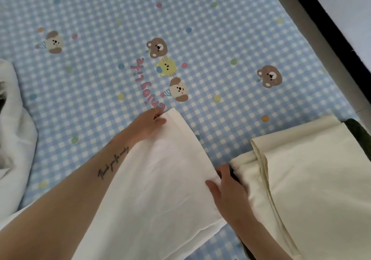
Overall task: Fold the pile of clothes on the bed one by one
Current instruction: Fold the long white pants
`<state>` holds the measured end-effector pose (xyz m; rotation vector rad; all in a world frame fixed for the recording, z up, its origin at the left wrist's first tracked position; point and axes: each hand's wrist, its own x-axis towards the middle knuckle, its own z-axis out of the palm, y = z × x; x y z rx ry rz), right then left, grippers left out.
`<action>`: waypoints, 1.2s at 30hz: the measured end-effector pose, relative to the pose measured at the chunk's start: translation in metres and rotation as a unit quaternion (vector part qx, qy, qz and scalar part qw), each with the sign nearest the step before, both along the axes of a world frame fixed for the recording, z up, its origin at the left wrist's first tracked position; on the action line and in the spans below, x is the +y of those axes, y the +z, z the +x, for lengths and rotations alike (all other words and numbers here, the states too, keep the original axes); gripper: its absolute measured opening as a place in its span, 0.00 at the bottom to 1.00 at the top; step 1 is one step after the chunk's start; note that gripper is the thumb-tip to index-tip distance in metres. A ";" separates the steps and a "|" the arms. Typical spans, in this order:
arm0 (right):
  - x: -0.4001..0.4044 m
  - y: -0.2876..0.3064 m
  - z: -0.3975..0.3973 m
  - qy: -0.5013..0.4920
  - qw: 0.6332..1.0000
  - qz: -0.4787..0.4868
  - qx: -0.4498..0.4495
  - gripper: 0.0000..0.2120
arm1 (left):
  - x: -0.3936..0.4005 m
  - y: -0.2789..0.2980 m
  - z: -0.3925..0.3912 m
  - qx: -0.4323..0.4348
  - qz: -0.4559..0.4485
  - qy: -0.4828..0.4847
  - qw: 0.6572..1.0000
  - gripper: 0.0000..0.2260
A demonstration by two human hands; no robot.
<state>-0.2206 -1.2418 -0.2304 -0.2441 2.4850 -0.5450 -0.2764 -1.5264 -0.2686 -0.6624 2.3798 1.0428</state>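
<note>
Bedding in a blue-and-white check, printed with bear, cat and dog faces, coloured dots and pink lettering, covers the bed [200, 29] across the head view. A white garment [166, 179] is spread over the near middle of the bed, its far corner reaching the pink lettering. That far corner is pinched by the left hand [149, 124]: the thumb is laid on top of the cloth and the fingers are curled at its edge, a thin ring being seen on one finger. The left forearm, marked with a script tattoo, is stretched along the garment's left edge. The garment's right edge is held by the right hand [226, 187], whose thumb is pressed on the upper face of the cloth while the fingers are tucked round or under the edge; how tight this grip is cannot be told exactly. Just beside the right hand, a folded cream garment [313, 179] is laid at the right of the bed, with something dark showing beneath it and at its far corner. A bunched white cloth [14, 129] is seen at the left edge of the bed. A grey bed frame and a dark strip are seen along the upper right.
</note>
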 end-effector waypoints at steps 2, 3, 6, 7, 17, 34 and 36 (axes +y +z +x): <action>0.006 0.005 0.006 0.032 0.999 0.006 0.018 0.10 | -0.002 0.003 -0.002 -0.004 -0.005 -0.022 1.000 0.06; 0.011 0.009 0.010 0.036 0.999 0.007 0.029 0.10 | -0.002 0.003 -0.002 -0.006 -0.011 -0.029 1.000 0.08; 0.028 0.020 0.017 0.009 0.999 0.001 0.036 0.15 | 0.006 0.002 -0.003 -0.005 -0.010 -0.037 0.999 0.12; 0.034 0.022 0.016 0.002 0.999 0.010 0.032 0.16 | 0.012 0.002 -0.003 -0.005 -0.021 -0.043 0.999 0.12; 0.030 0.011 0.023 0.012 0.996 0.076 0.037 0.11 | 0.035 -0.014 0.008 0.081 -0.093 0.011 0.992 0.05; -0.211 -0.083 0.146 0.530 0.821 -0.020 0.210 0.26 | -0.012 -0.036 0.476 -0.026 -0.253 0.153 0.955 0.27; -0.212 -0.083 0.148 0.509 0.834 0.009 0.212 0.26 | -0.037 -0.037 0.533 -0.054 -0.275 0.165 0.946 0.27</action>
